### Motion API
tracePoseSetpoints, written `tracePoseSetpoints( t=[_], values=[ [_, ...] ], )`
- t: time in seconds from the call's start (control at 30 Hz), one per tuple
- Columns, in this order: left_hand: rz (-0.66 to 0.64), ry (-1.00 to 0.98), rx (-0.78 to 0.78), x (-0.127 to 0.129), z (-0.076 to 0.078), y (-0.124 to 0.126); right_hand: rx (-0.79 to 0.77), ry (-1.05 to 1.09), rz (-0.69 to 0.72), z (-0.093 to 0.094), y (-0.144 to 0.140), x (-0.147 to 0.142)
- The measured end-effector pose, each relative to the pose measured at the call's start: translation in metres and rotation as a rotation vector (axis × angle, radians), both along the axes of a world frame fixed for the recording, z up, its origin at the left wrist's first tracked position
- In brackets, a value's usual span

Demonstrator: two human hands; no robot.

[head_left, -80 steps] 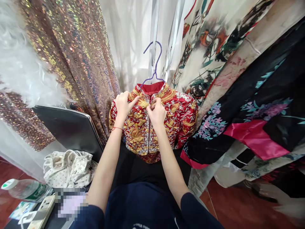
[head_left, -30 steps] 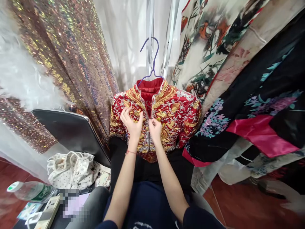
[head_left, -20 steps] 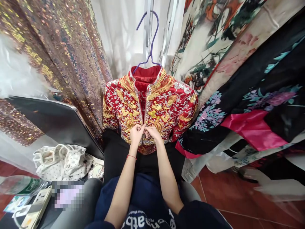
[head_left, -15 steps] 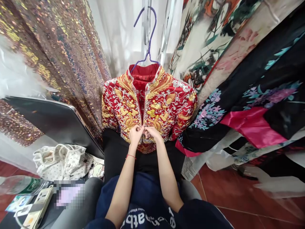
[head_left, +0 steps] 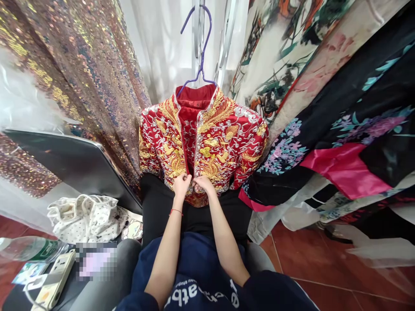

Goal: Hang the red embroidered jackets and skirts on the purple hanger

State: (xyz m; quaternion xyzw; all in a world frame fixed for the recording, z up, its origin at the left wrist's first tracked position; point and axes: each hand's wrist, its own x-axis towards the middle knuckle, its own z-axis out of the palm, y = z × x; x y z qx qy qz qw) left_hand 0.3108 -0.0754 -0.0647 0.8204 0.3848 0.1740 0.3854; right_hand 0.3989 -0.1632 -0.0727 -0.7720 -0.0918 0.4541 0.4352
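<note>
A red jacket (head_left: 223,129) with gold and silver embroidery lies across my lap, its stand collar pointing away from me. It is on a purple hanger (head_left: 201,60), and its front is parted from the collar down to my hands. My left hand (head_left: 182,185) pinches the jacket's left-hand front edge low down. Close beside it, my right hand (head_left: 201,184) has its fingers closed on the other front edge. A small gap shows between the two hands. Whatever fastener is under my fingertips is too small to make out.
Sequined cloth (head_left: 97,65) hangs at the left above a dark panel (head_left: 71,164). Near my left leg are a dotted cloth bag (head_left: 86,218), a plastic bottle (head_left: 30,249) and a power strip (head_left: 53,280). Black floral garments (head_left: 324,129) hang at the right over red floor tiles (head_left: 301,255).
My hands, which were touching at the front edges, have drawn slightly apart. My left hand has shifted a little left and down, and the jacket's front gap has widened.
</note>
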Motion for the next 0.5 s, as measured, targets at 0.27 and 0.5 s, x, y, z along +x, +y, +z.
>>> tracePoseSetpoints(
  t=[0.27,0.5],
  values=[
    [-0.007,0.031,0.038,-0.008,0.008,0.009,-0.153,0.044,0.018,-0.017,0.009,-0.007],
    [-0.027,0.073,0.042,-0.01,0.011,0.011,-0.239,0.058,0.071,-0.019,0.009,-0.008]
  ],
)
